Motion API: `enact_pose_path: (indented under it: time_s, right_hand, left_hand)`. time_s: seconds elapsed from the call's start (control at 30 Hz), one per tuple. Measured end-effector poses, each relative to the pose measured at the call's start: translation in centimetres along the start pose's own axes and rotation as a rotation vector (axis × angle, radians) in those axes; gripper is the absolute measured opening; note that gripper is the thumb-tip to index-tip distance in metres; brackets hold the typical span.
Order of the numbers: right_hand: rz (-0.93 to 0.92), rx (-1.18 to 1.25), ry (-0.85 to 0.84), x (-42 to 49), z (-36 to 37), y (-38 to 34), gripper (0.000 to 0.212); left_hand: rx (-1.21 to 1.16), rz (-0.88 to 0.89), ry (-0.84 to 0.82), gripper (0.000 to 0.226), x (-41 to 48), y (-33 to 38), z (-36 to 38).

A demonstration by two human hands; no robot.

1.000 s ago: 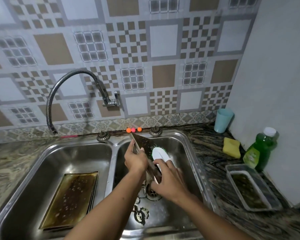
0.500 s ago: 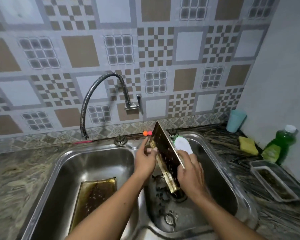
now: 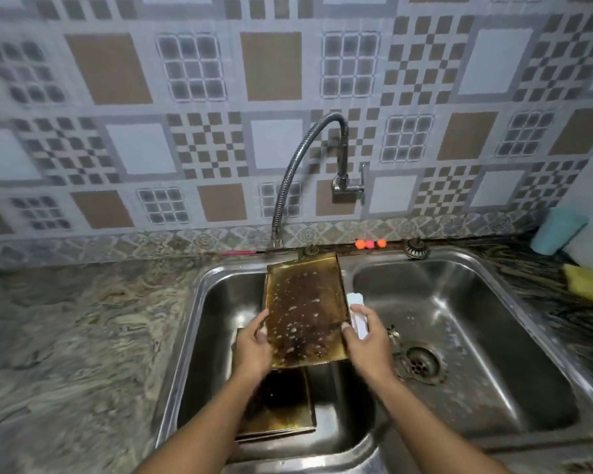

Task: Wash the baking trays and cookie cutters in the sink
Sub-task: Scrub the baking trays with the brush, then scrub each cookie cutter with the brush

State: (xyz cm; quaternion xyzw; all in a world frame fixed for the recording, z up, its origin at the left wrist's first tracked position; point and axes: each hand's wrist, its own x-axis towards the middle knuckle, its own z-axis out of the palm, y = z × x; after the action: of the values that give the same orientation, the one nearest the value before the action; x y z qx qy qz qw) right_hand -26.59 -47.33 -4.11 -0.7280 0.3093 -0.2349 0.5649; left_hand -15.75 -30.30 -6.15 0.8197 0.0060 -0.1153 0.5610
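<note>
Baking tray [image 3: 303, 309]: up off the sink floor, tilted, its greasy brown face to the camera and flecked with white suds. It hangs over the left basin [image 3: 220, 323], hard by the divider.
Left hand [image 3: 254, 347]: on the tray's left edge, fingers curled underneath, thumb on top. A firm grip.
Right hand [image 3: 367, 340]: thumb clamped on the tray's right edge. A white scrubber [image 3: 356, 302] is caught in the same fingers and pokes up just beside the tray.
Second tray [image 3: 281, 405]: flat on the left basin's floor, right under the held one and just as stained.
Right basin [image 3: 493, 336]: wet steel, with a round drain [image 3: 421, 362] near the right wrist.
Tap [image 3: 305, 165]: the flexible hose arcs off the tiled wall and its nozzle ends just behind the tray's top edge.
Back ledge: three small orange and pink balls [image 3: 370, 243], and beside them a round metal plug [image 3: 415, 249].
Surface [image 3: 65, 336]: marbled stone. Far right there is a yellow sponge [image 3: 587, 283], with a teal cup [image 3: 558, 229] behind it.
</note>
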Motion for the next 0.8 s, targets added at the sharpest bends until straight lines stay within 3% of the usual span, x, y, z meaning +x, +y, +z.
enact_pose_path:
  time_s: [0.23, 0.5, 0.63, 0.73, 0.8]
  right_hand:
    - [0.118, -0.207, -0.097, -2.1, 3.1, 2.8, 0.021]
    - [0.123, -0.259, -0.149, -2.4, 1.9, 3.7, 0.018]
    - [0.119, -0.197, -0.151, -1.8, 0.2, 3.5, 0.019]
    - [0.073, -0.136, -0.088, -0.8, -1.6, 2.5, 0.02]
    - [0.052, -0.072, -0.018, 0.6, -3.4, 2.1, 0.023]
  left_hand:
    - [0.159, -0.15, 0.151, 0.04, -0.2, -6.6, -4.4]
    - [0.173, -0.234, -0.032, 0.05, -0.7, -10.6, -2.6]
    - [0.345, -0.26, -0.075, 0.058, -0.4, -10.6, -1.4]
    - [0.661, -0.268, -0.075, 0.064, -0.6, -9.3, -0.4]
    - [0.68, -0.248, -0.057, 0.066, -1.0, -7.8, 0.7]
